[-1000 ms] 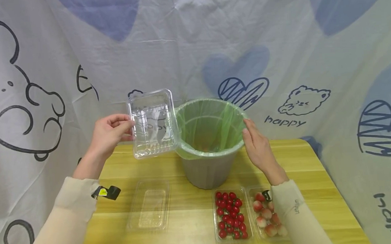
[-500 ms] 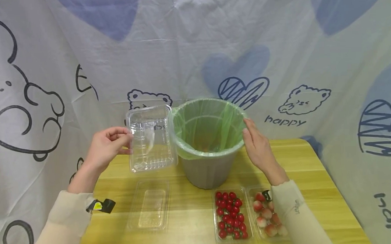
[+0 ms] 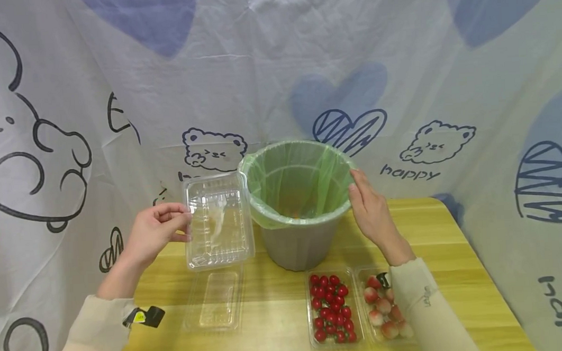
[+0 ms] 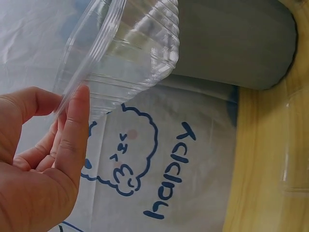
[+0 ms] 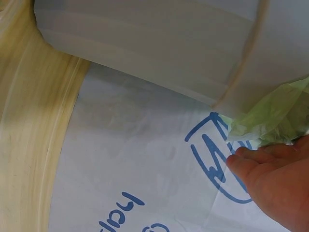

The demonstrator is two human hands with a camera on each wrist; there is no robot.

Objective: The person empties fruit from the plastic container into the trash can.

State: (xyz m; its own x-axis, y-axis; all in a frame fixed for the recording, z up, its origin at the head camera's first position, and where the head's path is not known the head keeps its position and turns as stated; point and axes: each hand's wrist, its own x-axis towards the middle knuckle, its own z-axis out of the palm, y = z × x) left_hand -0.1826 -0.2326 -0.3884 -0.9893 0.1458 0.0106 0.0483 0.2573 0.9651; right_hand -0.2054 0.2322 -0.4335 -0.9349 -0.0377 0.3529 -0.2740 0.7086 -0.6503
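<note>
Lowered clear tray (image 3: 220,221), left hand (image 3: 156,231) pinching edge, right hand (image 3: 373,215) unclenched against bin rim (image 3: 302,221)

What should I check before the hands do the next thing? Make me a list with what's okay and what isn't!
1. Left hand has the raised box: ok, finger and thumb pinch its edge.
2. Right hand is at the bin's rim: ok; how hard it presses, cannot tell.
3. Bin stands upright on the table: ok.
4. Green bag lines the bin: ok, it folds over the rim.
5. Raised box is over the bin's opening, if that's where it goes: not ok, it's off to the left.
</note>
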